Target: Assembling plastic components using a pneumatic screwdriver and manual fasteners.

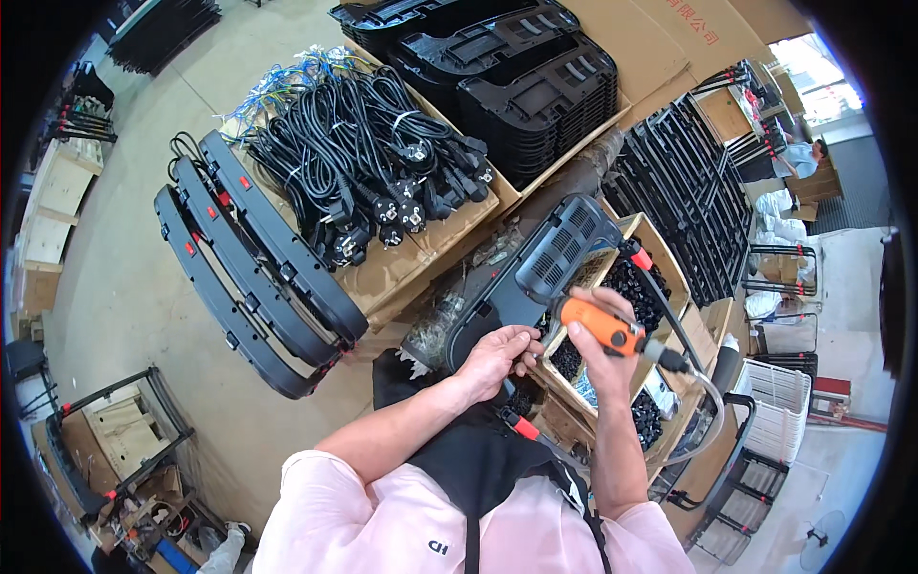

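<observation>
My right hand (606, 356) is wrapped round an orange air screwdriver (591, 323), with a clear hose (714, 402) running from its rear end. The tool's front end points left, close to a black plastic housing (512, 287) with a vented, raised box on it. At the housing's near edge, my left hand (497, 364) has its thumb and fingers pressed together. Whatever they pinch is too small to make out. Red-ended black tubing (643, 258) lies by the housing, and another red end (525, 428) shows below my hands.
A wooden box (677, 275) of small black parts stands right of the housing. Bundled power cables (335, 153) lie on cardboard to the left, beside curved black frames (244, 258). Stacked black panels (535, 96) stand behind. A person (803, 158) is far off at the right.
</observation>
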Available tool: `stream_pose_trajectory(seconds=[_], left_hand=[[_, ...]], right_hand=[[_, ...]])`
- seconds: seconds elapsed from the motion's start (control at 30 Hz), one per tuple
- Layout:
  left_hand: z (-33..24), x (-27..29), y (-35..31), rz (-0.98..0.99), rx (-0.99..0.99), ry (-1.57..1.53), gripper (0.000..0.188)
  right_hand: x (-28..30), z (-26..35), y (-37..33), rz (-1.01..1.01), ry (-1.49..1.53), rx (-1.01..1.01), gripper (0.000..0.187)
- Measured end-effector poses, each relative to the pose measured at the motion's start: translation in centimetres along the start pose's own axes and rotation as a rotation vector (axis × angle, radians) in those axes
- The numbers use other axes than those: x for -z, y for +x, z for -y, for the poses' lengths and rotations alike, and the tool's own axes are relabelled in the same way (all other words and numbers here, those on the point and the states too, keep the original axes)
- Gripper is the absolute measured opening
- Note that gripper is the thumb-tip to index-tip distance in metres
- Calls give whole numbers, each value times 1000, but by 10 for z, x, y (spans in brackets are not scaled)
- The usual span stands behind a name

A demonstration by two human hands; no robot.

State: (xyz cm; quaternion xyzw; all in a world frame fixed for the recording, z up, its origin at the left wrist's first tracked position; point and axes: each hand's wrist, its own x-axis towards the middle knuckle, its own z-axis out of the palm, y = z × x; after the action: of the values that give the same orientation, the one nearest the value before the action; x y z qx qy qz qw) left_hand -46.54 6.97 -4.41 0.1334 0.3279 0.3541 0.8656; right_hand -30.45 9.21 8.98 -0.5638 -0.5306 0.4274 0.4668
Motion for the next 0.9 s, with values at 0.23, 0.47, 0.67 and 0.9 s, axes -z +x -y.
stream_pose_trajectory(seconds=[0.23,0.47,0.67,0.9], left_hand=[[27,-4,-26,-131,145,-314,25],[65,-24,-55,-146,157,-373,25],[104,-31,-82,-239,81,-379,24],[116,-37,-105,-249,83,-354,27]], right_hand=[[32,-7,-95,-61,60,-33,57],[53,-30,-159,-12,130,21,55],[68,-42,-193,54,158,33,56],[65,-47,-218,55,115,119,56]])
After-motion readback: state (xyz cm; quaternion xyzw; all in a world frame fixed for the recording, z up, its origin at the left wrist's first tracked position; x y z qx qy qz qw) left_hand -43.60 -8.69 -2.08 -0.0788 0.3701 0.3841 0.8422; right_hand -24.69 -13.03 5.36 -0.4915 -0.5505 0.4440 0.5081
